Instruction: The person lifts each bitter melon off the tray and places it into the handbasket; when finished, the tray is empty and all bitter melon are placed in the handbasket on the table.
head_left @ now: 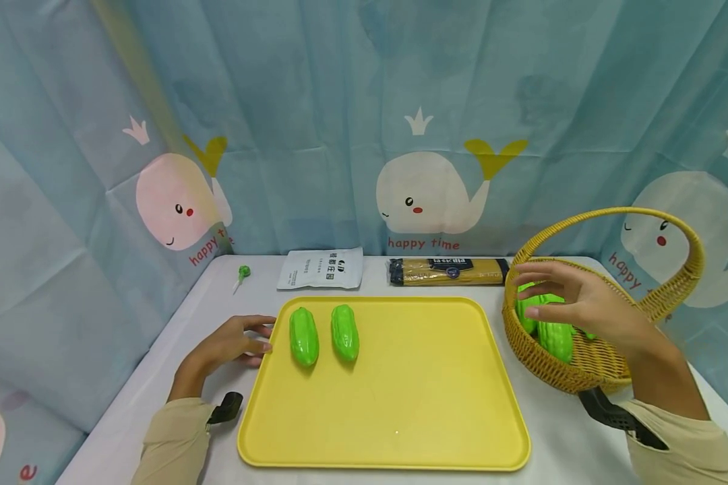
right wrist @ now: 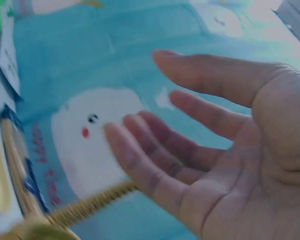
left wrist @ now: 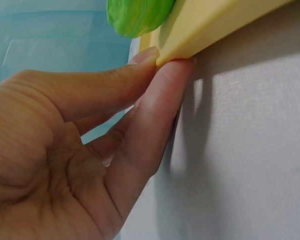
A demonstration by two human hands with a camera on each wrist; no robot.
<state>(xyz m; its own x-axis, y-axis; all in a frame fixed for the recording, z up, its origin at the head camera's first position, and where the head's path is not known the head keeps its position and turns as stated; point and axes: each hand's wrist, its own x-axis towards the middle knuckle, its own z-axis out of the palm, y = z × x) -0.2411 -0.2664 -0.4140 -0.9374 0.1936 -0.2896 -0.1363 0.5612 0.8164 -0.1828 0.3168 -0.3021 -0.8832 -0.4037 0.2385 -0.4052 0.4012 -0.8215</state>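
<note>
A yellow tray point(head_left: 412, 384) lies in the middle of the white table. Two green bitter gourds point(head_left: 304, 337) point(head_left: 345, 332) lie side by side near its left end. My left hand point(head_left: 251, 342) rests on the table, its fingers straight and touching the tray's left rim. In the left wrist view my fingertips point(left wrist: 177, 70) press against the tray's edge point(left wrist: 215, 20), with one gourd point(left wrist: 140, 15) just above. My right hand point(head_left: 561, 302) hovers over the wicker basket point(head_left: 524, 353), fingers spread and holding nothing. More green gourds point(head_left: 555, 339) lie inside the basket. The right wrist view shows my empty palm point(right wrist: 210, 150).
At the back of the table lie a white packet point(head_left: 321, 268), a pack of spaghetti point(head_left: 449, 271) and a small green-topped stick point(head_left: 243, 272). The basket's arched handle point(head_left: 607, 214) rises above my right hand. A whale-print curtain point(head_left: 364, 121) closes in the back and sides.
</note>
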